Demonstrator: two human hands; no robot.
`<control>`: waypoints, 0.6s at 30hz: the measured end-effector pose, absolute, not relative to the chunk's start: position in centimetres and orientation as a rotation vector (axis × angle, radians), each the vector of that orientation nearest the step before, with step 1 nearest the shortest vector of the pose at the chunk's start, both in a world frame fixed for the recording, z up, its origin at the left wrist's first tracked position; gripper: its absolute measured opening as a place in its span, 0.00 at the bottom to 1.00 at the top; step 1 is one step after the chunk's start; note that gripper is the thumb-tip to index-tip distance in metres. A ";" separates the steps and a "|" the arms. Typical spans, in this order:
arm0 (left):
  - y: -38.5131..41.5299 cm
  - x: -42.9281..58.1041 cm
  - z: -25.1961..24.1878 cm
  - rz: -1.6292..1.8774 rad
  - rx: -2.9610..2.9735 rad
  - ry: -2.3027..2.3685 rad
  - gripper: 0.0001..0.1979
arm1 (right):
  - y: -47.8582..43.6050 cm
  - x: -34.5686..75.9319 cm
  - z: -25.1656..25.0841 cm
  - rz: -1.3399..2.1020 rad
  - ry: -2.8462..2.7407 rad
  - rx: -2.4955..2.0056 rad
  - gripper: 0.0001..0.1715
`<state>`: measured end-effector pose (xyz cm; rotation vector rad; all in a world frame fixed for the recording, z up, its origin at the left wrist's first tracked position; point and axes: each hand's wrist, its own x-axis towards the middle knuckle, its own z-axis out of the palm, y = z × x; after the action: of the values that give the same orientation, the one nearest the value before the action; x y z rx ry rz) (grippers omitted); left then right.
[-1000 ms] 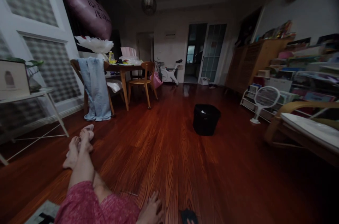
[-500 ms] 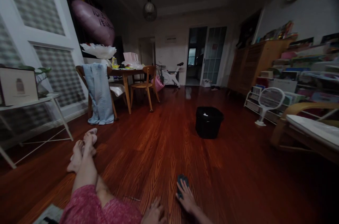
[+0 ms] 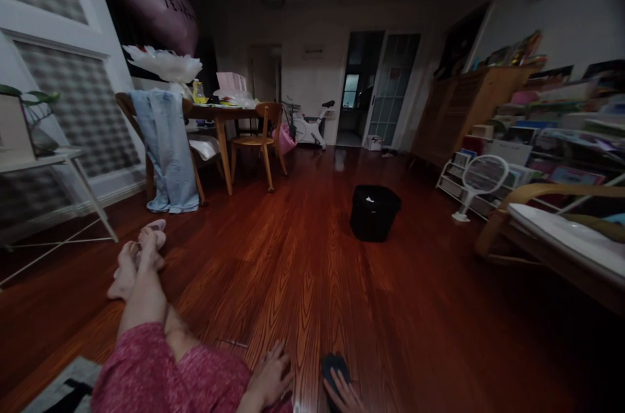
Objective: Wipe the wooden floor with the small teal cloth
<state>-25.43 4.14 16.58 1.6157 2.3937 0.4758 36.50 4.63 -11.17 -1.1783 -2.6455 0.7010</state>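
My right hand (image 3: 346,395) lies over a dark, rounded computer mouse (image 3: 336,366) on the wooden floor, at the bottom edge of the view. Its fingers rest along the mouse's top, and the wrist is cut off by the frame. To its left, my left hand (image 3: 271,375) is beside the pink shorts (image 3: 195,370), fingers apart and slightly bent, with nothing seen in it. Just ahead of that hand is a thin, stick-like thing (image 3: 233,342), too dim to name. My bare legs (image 3: 144,299) stretch out to the left, crossed at the ankles, by pink slippers (image 3: 159,228).
A black bin (image 3: 375,212) stands on the floor ahead. Jeans (image 3: 168,152) hang over a chair by the dining table (image 3: 219,114). At right are a wooden armchair (image 3: 498,221), a white racket-shaped thing on a stand (image 3: 483,175) and loaded shelves.
The view has shifted, so the room's things sit higher and further left. My left hand shows more fully; my right hand, still on the mouse, is lower in the picture.
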 end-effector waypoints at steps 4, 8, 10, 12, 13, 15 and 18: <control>3.9 -26.8 16.6 0.489 1.598 2.406 0.37 | 8.7 31.6 -5.5 0.750 -2.575 -1.365 0.39; 4.0 -28.2 18.7 0.446 1.570 2.367 0.30 | 12.7 27.4 -1.7 0.776 -2.560 -1.547 0.41; 4.0 -26.4 18.6 0.442 1.582 2.337 0.26 | 13.1 26.9 -1.7 0.782 -2.560 -1.545 0.42; 4.0 -21.7 16.6 0.419 1.626 2.270 0.24 | 12.0 27.8 -3.1 0.782 -2.567 -1.447 0.41; 3.9 -18.2 14.9 0.376 1.677 2.193 0.24 | 11.0 28.8 -4.1 0.782 -2.575 -1.383 0.40; 3.3 -10.1 10.8 0.278 1.770 2.042 0.26 | 8.3 31.4 -6.4 0.790 -2.606 -1.272 0.39; 1.6 0.9 5.8 0.193 1.820 1.865 0.29 | 3.6 35.6 -9.0 0.858 -2.675 -1.194 0.37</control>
<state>0.93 1.61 5.80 1.8197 1.8654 0.1928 35.63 3.56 -9.03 -1.1941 -2.6753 0.8578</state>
